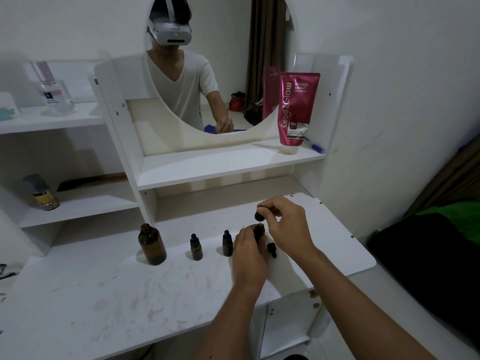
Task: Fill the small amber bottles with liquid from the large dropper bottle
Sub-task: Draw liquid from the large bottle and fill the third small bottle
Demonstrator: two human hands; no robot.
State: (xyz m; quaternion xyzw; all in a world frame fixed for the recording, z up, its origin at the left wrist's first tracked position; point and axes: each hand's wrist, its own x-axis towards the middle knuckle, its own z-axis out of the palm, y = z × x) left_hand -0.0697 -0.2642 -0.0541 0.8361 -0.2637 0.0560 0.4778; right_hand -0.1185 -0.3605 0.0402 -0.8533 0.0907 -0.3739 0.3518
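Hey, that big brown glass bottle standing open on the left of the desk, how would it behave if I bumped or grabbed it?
The large amber glass bottle is tall on a modest base, so a sideways bump would probably tip it. Its neck is uncapped, so any liquid inside could spill. Smooth glass may feel slippery and would likely break if dropped off the white desk.

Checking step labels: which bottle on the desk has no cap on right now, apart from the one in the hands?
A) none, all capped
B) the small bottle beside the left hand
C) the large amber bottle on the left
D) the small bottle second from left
C: the large amber bottle stands with a bare open neck, while the two small amber bottles between it and the left hand both carry black dropper caps.
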